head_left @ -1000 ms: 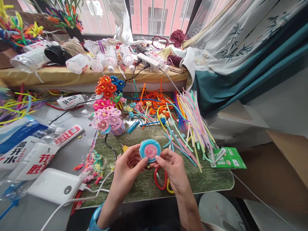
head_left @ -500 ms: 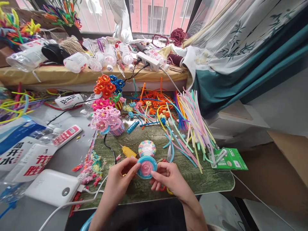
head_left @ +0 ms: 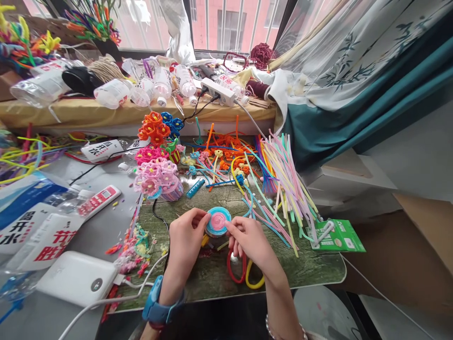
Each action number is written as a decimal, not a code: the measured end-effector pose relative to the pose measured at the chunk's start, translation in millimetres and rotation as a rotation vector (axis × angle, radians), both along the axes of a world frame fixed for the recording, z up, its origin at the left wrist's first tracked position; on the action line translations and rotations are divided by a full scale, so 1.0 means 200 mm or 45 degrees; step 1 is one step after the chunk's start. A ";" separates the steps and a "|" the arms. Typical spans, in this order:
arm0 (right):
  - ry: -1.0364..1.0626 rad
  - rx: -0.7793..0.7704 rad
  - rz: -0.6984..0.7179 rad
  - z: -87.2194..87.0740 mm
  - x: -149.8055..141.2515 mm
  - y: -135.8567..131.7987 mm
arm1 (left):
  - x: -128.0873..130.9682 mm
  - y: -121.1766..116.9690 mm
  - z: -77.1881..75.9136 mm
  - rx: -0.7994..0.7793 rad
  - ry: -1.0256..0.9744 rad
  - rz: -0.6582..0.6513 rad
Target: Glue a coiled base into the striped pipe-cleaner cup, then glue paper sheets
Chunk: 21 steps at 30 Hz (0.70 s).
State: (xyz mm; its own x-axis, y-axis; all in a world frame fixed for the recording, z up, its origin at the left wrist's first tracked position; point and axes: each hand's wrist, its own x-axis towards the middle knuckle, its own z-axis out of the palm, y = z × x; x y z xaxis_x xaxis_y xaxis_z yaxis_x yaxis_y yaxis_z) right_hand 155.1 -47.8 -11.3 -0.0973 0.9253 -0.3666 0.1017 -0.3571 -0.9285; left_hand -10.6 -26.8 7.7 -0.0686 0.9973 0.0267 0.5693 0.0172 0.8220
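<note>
A round coiled pipe-cleaner disc [head_left: 218, 220], pink in the middle with a blue rim, lies between my hands. My left hand [head_left: 187, 236] pinches its left edge between thumb and fingers. On the opposite edge, my right hand [head_left: 249, 238] grips with the thumb on top and the other fingers curled below. Beneath the disc, a pastel round piece is almost wholly hidden. Scissors with red and yellow handles [head_left: 236, 273] lie under my right wrist. Part of a yellow-handled tool [head_left: 205, 241] shows beside my left fingers.
Pink pipe-cleaner flowers [head_left: 157, 177] stand at the back left. Loose pastel pipe cleaners [head_left: 288, 174] and a green packet [head_left: 339, 234] lie to the right. A white power bank [head_left: 78, 276] with cables sits at the left. A small blue ruler [head_left: 195, 188] lies behind the disc.
Both hands have moved forward with the disc, bringing it over the pastel round piece, which now is mostly covered. The scissors' handles have come into view below my right hand.
</note>
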 end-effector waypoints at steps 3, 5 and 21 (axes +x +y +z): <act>-0.067 -0.015 0.053 -0.01 -0.01 0.01 | 0.00 0.01 -0.03 0.061 0.125 -0.015; -0.148 -0.019 0.062 0.00 -0.02 0.01 | 0.00 0.00 -0.04 0.131 0.209 0.005; -0.589 0.498 -0.151 -0.16 -0.07 -0.07 | -0.04 -0.10 -0.10 0.838 0.857 -0.649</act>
State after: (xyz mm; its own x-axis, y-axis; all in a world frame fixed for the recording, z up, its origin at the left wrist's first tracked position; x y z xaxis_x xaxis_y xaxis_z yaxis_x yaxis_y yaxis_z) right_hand 140.2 -61.7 -43.7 0.1025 0.9945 0.0229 0.5055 -0.0323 -0.8622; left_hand -17.7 -47.1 -11.6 0.5812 0.6801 0.4468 0.7242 -0.6827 0.0970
